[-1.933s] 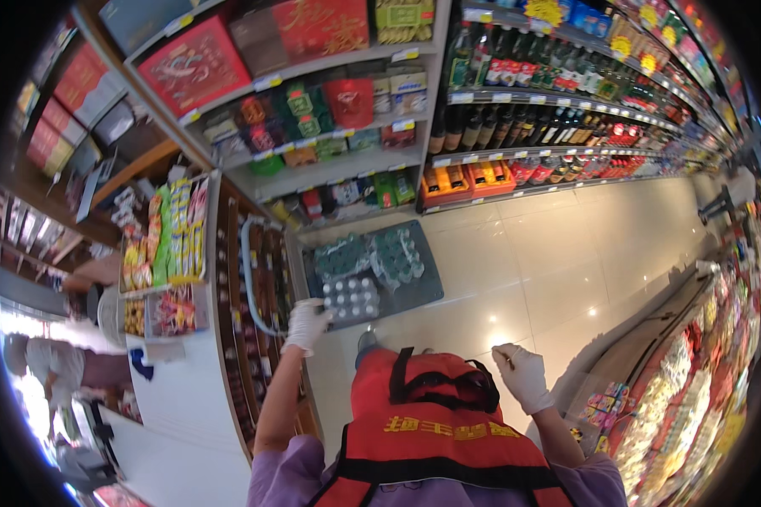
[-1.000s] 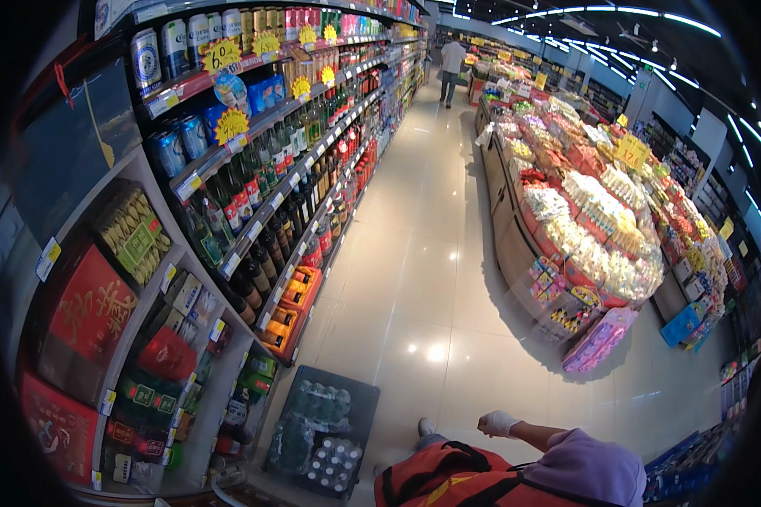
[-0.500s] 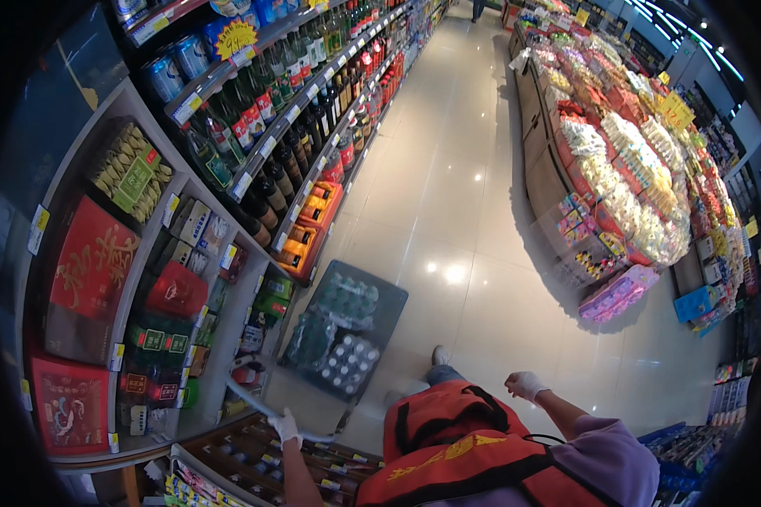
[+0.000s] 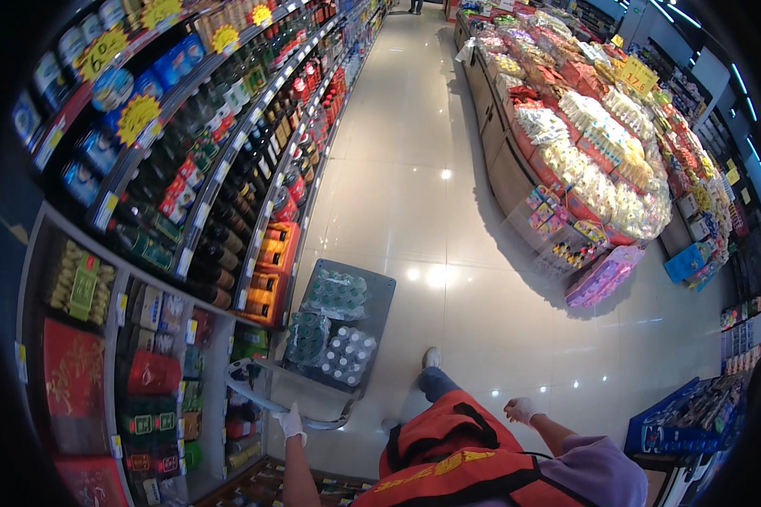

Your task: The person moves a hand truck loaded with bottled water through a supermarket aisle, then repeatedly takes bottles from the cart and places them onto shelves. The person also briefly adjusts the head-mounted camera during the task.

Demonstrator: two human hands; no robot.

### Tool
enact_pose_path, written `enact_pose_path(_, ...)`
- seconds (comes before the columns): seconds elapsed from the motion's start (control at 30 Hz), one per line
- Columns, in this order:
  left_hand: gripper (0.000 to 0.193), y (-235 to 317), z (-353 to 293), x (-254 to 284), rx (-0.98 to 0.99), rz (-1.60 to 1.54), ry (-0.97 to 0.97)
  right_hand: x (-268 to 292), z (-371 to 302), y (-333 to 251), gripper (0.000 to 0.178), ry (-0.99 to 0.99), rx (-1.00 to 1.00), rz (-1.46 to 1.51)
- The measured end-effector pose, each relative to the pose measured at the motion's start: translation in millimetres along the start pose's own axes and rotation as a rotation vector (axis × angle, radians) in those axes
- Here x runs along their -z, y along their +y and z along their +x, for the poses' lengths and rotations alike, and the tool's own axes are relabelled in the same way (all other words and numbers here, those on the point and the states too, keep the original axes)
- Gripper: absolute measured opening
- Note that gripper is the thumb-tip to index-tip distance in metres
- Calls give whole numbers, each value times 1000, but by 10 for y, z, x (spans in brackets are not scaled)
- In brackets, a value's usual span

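Curling around a smooth, pale tubular handle (image 4: 250,395), the fingers of the left hand (image 4: 292,424) show me in the head view a closed grip under a thin white glove. The bar bows in a wide arc, running out to both sides of those fingers. It belongs to a flat trolley (image 4: 380,306), whose dark, matt, roughly rectangular platform lies on the floor just ahead of them and slightly to their right.

On that platform I see three packs in crinkled, shiny clear film. The pack of white-capped bottles (image 4: 347,355) sits nearest the left fingers, ahead and to their right; a greenish pack (image 4: 307,338) lies beside it, and a second greenish pack (image 4: 336,294) is farthest from them.

The right hand (image 4: 522,411), gloved alike, hangs well apart from the trolley, its fingers loosely bent; I cannot tell whether they are fully closed. Between the two hands spreads a red cloth garment (image 4: 448,427) with black straps. Glossy beige tiles (image 4: 431,220) stretch ahead of both sets of fingers, and a glossy pink package (image 4: 604,276) stands beyond the right ones.
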State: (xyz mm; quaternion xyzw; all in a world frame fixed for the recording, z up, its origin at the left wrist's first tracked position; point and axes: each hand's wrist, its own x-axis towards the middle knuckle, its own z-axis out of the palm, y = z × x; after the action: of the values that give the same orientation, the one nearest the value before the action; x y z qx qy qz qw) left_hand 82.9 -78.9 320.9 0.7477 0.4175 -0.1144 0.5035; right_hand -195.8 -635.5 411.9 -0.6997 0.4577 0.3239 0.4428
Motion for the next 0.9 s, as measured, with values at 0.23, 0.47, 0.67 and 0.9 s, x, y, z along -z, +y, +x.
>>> enact_pose_path(0.23, 88, 605, 320, -985, -6, 270, -22, 796, 518, -226, 18, 19, -15, 182)
enact_pose_path(0.47, 60, 1430, 261, -2021, 256, 46, -371, 1927, 1114, -773, 21, 85, 46, 206)
enact_pose_path(0.67, 62, 2023, 362, -3128, 250, -47, -240, 2551, 1637, -1659, 19, 59, 193, 186)
enact_pose_path(0.9, 66, 2842, 440, -4311, 166, 2, -112, 3389, 2795, -2291, 16, -26, 126, 312)
